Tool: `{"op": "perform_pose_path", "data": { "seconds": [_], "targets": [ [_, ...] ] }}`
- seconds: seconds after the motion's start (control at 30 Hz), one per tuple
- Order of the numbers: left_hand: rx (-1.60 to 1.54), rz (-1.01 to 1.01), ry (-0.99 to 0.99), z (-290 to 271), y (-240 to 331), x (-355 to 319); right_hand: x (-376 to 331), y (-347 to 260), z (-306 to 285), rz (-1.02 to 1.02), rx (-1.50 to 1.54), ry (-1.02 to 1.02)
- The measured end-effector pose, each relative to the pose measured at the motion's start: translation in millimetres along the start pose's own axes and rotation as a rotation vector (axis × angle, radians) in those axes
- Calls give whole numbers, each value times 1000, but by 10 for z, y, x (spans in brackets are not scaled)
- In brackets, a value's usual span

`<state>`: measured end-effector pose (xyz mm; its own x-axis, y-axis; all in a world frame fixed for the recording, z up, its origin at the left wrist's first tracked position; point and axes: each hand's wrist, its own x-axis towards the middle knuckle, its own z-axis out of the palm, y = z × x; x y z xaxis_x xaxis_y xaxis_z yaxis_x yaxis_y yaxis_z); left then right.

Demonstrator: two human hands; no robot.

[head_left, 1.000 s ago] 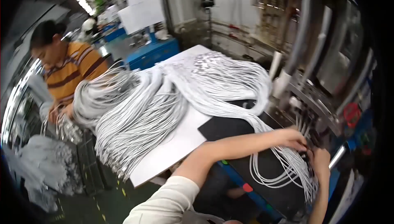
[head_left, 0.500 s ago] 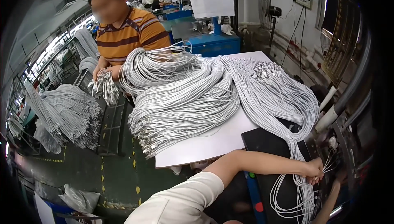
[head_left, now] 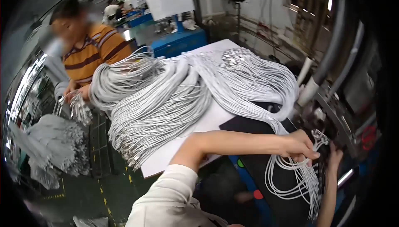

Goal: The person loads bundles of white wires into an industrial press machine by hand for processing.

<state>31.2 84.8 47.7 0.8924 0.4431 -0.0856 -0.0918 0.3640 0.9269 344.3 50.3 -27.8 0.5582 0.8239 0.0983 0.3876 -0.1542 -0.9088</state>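
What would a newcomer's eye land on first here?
Probably the heap of pale grey cables spread over the white table in the middle of the view. Next might come the co-worker's orange striped shirt at upper left, beyond the heap. Toward the right, the left hand grips a few cables, their ends poking out near the right hand.
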Motion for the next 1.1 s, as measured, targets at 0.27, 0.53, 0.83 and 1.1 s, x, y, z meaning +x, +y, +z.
{"op": "perform_pose_path", "data": {
  "seconds": [0.27, 0.53, 0.83, 1.1],
  "targets": [
    [846, 594, 1004, -1298, 594, -219, -386, -523, -251, -520, -697, -101],
    [1203, 327, 1026, -1447, 423, -206, -1398, -499, -876, -418, -843, -33],
    [1259, 759, -44, 951, -556, 335, -1656, -297, -898, -415, -777, 38],
    [1496, 904, 13, 772, -608, -1, -1177, -330, -1179, 56, -248, -104]
  ]
}}
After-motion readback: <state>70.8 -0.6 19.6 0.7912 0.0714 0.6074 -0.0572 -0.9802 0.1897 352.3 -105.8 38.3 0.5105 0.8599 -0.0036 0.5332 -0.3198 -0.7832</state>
